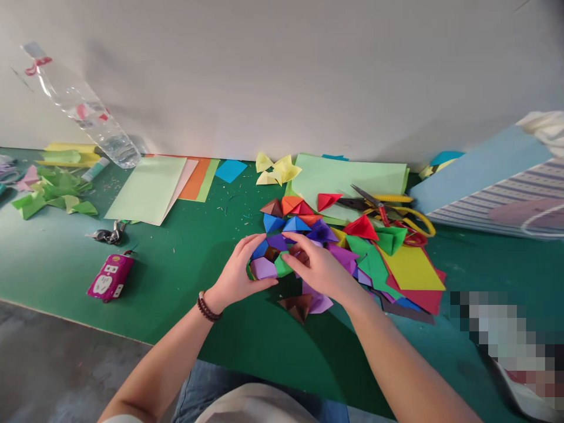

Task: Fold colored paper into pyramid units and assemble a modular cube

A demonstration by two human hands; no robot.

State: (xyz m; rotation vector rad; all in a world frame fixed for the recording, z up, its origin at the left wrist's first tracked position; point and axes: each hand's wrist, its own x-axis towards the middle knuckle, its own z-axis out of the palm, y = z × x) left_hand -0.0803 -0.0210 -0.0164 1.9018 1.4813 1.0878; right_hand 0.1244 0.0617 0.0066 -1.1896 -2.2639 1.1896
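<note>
A clear plastic bottle (pixel 83 107) leans against the pale wall (pixel 282 76). In front of the bottle lie keys (pixel 112 234) and, farther out, a magenta case (pixel 110 277); well to its right stands a light-blue striped bag (pixel 467 173).

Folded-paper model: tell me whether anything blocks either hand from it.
Nothing visible does: the left hand and right hand touch the folded-paper model. Loose folded pieces lie beyond it and to its right, not between.

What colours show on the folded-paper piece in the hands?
Folded-paper piece: blue, purple, lilac, green, some brown; head view.
</note>
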